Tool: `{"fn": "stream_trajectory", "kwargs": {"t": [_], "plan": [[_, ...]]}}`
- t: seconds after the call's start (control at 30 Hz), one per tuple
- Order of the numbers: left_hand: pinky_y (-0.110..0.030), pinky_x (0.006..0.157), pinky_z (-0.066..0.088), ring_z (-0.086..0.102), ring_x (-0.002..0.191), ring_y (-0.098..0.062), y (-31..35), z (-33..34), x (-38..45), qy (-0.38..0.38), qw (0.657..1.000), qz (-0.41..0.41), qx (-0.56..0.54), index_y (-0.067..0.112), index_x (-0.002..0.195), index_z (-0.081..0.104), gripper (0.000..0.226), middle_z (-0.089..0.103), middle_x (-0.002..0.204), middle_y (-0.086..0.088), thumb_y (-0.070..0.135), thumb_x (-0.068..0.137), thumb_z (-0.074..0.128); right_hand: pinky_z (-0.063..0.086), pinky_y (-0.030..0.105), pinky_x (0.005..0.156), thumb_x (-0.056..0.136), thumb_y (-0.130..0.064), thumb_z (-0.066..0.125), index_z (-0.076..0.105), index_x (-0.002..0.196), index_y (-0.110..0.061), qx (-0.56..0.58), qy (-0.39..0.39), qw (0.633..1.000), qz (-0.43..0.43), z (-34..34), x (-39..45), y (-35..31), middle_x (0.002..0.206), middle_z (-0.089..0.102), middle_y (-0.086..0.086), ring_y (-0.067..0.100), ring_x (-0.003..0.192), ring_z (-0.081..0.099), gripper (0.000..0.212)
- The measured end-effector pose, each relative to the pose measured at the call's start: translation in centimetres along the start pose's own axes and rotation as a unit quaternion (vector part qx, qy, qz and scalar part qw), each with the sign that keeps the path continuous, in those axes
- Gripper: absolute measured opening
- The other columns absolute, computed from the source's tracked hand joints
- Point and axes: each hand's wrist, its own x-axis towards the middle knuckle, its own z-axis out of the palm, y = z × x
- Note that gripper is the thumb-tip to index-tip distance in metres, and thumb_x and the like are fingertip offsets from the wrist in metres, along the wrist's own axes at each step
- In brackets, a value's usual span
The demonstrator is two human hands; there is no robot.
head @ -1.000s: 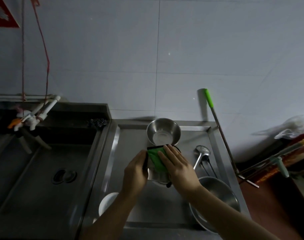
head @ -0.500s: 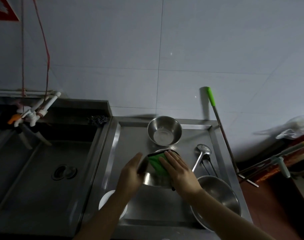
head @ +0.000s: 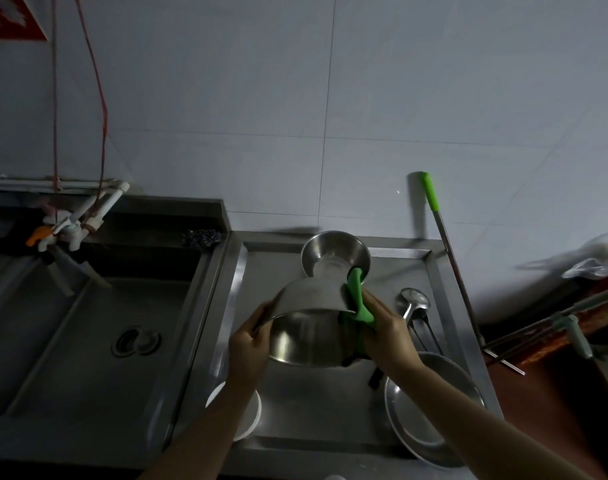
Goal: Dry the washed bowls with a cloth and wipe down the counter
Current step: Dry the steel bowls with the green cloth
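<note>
I hold a steel bowl (head: 311, 317) tilted above the metal counter (head: 316, 403), its opening turned toward me. My left hand (head: 248, 344) grips the bowl's left rim. My right hand (head: 387, 336) presses a green cloth (head: 359, 303) against the bowl's right outer wall. A second steel bowl (head: 333, 252) stands upright at the back of the counter, partly hidden by the held bowl. A wide steel basin (head: 430, 410) sits at the front right and a white bowl (head: 241, 408) lies under my left forearm.
A ladle (head: 413, 301) and thin utensils lie right of the bowls. A deep sink (head: 87, 327) with taps (head: 70, 230) is on the left. A green-handled pole (head: 448, 251) leans against the tiled wall. Clutter lies at far right.
The bowl has been lifted and tipped so its opening faces me. The cloth moved from the bowl's top to its right side. The view shifted slightly.
</note>
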Motion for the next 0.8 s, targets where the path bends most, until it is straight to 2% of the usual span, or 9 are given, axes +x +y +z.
{"fn": "stream_trajectory", "kwargs": {"t": [0.07,0.2,0.27,0.33,0.47,0.6,0.7,0.77,0.8], "plan": [[-0.013,0.101,0.043,0.061,0.124,-0.018,-0.2,0.1,0.7,-0.075,0.993,-0.002,0.093,0.029,0.136,0.057,0.041,0.066,0.128,0.004,0.028,0.096,0.064,0.052,0.044,0.102,0.084,0.004,0.067,0.038,0.152,-0.022,-0.067,-0.016,0.997,-0.038,0.7,0.0,0.4,0.155,0.041,0.008,0.028,0.138,0.046,0.078],[-0.032,0.116,0.032,0.040,0.143,-0.022,-0.1,1.5,0.8,-0.113,0.945,0.154,0.265,0.018,0.151,0.042,0.061,0.043,0.154,-0.008,0.028,0.095,0.063,0.044,0.060,0.105,0.084,-0.011,0.073,0.042,0.150,-0.012,-0.199,-0.025,0.972,-0.120,1.8,-0.1,0.9,0.155,0.038,0.021,0.042,0.143,0.035,0.073],[-0.036,0.112,0.043,0.049,0.135,-0.017,1.3,2.4,0.4,-0.122,0.934,0.217,0.257,0.023,0.146,0.047,0.056,0.051,0.147,-0.002,0.022,0.092,0.062,0.042,0.060,0.107,0.091,-0.024,0.060,0.047,0.146,-0.008,-0.213,-0.030,0.967,-0.140,2.4,-0.1,0.0,0.153,0.041,0.022,0.043,0.142,0.037,0.059],[-0.032,0.100,0.050,0.058,0.121,-0.013,3.0,2.4,0.2,-0.114,0.952,0.203,0.200,0.027,0.136,0.054,0.055,0.062,0.132,0.005,0.001,0.088,0.061,0.042,0.059,0.106,0.092,-0.031,0.052,0.049,0.145,-0.008,-0.213,-0.028,0.966,-0.142,2.8,0.0,-1.2,0.152,0.042,0.020,0.042,0.141,0.038,0.058],[-0.018,0.100,0.048,0.065,0.116,-0.011,2.4,0.8,0.1,-0.014,0.978,0.193,0.075,0.014,0.129,0.067,0.051,0.070,0.124,0.004,-0.013,0.086,0.065,0.037,0.049,0.114,0.092,-0.040,0.057,0.044,0.149,-0.013,-0.189,-0.040,0.964,-0.183,1.5,0.0,-1.9,0.157,0.037,0.012,0.031,0.146,0.034,0.065],[-0.016,0.105,0.044,0.062,0.121,-0.004,0.8,-0.7,0.1,0.023,0.996,0.068,-0.044,0.017,0.130,0.064,0.061,0.068,0.126,0.014,-0.023,0.084,0.055,0.052,0.044,0.102,0.087,-0.012,0.068,0.035,0.153,-0.013,-0.067,-0.019,0.989,-0.129,-0.1,0.0,-0.3,0.160,0.032,0.011,0.026,0.142,0.042,0.074],[-0.005,0.097,0.039,0.061,0.121,-0.010,0.2,-0.5,0.7,-0.022,0.998,0.022,0.046,0.022,0.134,0.060,0.046,0.064,0.122,0.029,-0.001,0.093,0.063,0.050,0.050,0.102,0.079,0.008,0.074,0.032,0.154,-0.017,-0.081,-0.004,0.991,-0.108,1.1,0.5,-0.2,0.159,0.034,0.013,0.032,0.143,0.039,0.089],[-0.016,0.099,0.040,0.059,0.123,-0.025,-0.8,-0.2,1.1,-0.061,0.986,-0.115,0.105,0.016,0.143,0.051,0.051,0.061,0.136,0.005,0.018,0.095,0.067,0.043,0.057,0.107,0.078,0.004,0.077,0.029,0.155,-0.021,-0.133,-0.013,0.983,-0.130,1.6,0.5,0.2,0.159,0.033,0.015,0.035,0.147,0.031,0.095],[-0.032,0.099,0.044,0.058,0.117,-0.033,-0.9,0.1,0.9,-0.061,0.965,-0.250,0.041,0.009,0.140,0.051,0.046,0.058,0.138,-0.010,0.018,0.097,0.063,0.040,0.060,0.109,0.079,0.000,0.077,0.028,0.156,-0.022,-0.160,-0.021,0.976,-0.143,1.7,0.4,0.4,0.159,0.031,0.017,0.036,0.148,0.028,0.093]]}}
